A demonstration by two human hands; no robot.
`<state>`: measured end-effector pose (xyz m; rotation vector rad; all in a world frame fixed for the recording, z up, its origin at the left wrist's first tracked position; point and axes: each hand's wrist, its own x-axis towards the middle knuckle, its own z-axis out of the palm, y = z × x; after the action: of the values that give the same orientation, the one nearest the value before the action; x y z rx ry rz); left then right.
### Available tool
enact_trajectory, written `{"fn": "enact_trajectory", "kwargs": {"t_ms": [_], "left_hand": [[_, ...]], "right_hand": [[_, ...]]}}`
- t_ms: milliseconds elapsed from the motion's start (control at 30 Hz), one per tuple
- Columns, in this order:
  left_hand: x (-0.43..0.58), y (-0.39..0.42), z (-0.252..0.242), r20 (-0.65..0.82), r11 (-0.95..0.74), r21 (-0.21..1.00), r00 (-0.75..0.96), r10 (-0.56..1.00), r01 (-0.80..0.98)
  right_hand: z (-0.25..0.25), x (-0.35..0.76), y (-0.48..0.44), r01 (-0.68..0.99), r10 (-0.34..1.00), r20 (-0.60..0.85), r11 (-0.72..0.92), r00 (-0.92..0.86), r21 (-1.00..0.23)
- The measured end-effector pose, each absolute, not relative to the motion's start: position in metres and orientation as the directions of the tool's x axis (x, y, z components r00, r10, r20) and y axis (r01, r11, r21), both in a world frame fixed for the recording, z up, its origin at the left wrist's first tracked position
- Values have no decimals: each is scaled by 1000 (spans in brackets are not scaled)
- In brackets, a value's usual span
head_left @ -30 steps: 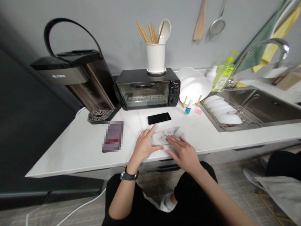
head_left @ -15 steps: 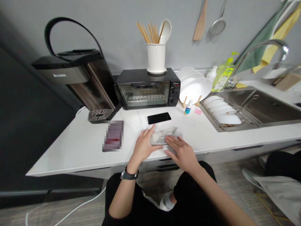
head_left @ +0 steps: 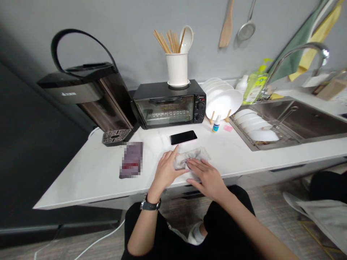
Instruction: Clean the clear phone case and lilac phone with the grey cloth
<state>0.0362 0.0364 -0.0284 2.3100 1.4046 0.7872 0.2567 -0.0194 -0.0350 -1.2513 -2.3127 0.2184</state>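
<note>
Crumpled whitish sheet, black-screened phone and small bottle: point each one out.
Crumpled whitish sheet (head_left: 190, 155): head view, its upper middle part.
Black-screened phone (head_left: 183, 137): head view, the middle of its screen.
Small bottle (head_left: 216, 126): head view, its blue label.

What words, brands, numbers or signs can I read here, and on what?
"Midea" – on the toaster oven; marks beside its knobs too small.
Water dispenser: pale logo, too blurred to read.
Green soap bottle: label unreadable.
Small bottle: label too small.
Purple item: pixelated, unreadable.
</note>
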Motion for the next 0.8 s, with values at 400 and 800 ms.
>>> {"fn": "enact_trajectory", "kwargs": {"t_ms": [400, 800], "left_hand": [[37, 37, -27, 252, -438, 536, 358, 899, 721], [37, 40, -27, 246, -455, 547, 384, 890, 703]], "right_hand": [[-34, 215, -12, 707, 784, 355, 617, -510, -346], [-38, 223, 12, 858, 865, 369, 446, -340, -255]]}}
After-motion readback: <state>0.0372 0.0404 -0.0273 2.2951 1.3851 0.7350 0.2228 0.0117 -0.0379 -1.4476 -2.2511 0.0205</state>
